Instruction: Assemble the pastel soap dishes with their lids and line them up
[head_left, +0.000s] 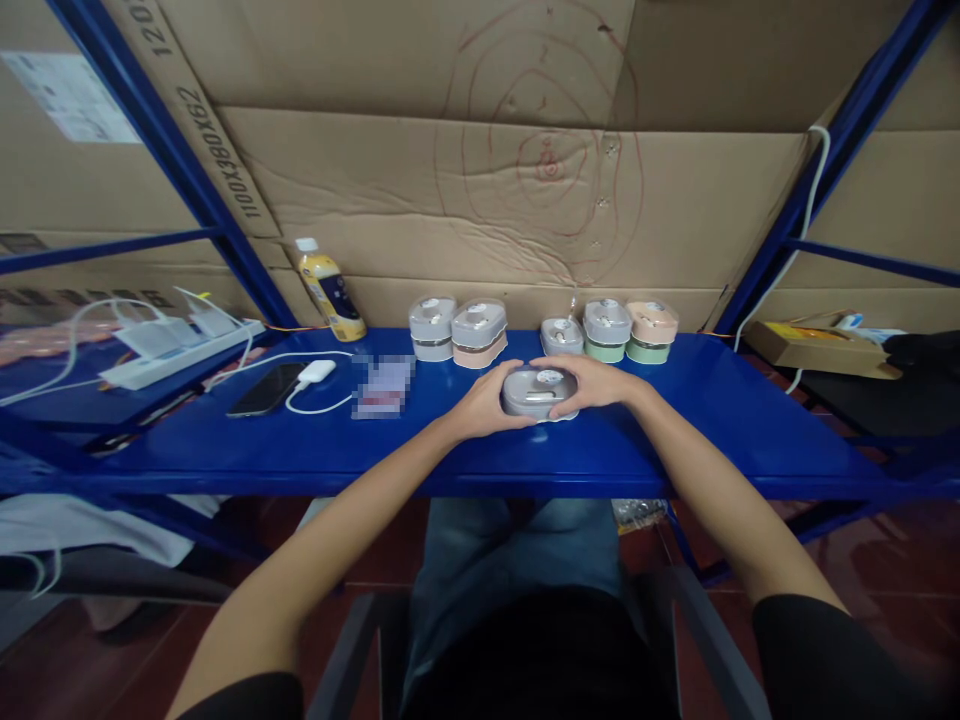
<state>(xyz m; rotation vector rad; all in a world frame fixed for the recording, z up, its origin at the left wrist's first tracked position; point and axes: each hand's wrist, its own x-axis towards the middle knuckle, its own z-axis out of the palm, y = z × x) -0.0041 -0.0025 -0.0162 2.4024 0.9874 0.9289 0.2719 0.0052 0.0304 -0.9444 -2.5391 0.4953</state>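
Note:
Between my two hands is a grey oval lunch box (536,393) with a clear wrapping and a small label on its lid. My left hand (491,403) curls around its left side, thumb along the front. From the right, my right hand (589,383) wraps its other side. Whether the box rests on the blue shelf (465,455) or hangs just above it, I cannot tell. Behind it sits another grey lunch box (562,337), with stacks of grey-and-green boxes (607,322) and pink-and-green boxes (652,325) to its right.
Further left stand a grey stack (433,322) and a grey-over-pink stack (480,325). A yellow bottle (330,290), a phone (266,390), a white charger (316,372) with its cable, and a blurred-out item (384,387) occupy the left side. Blue metal posts frame the shelf.

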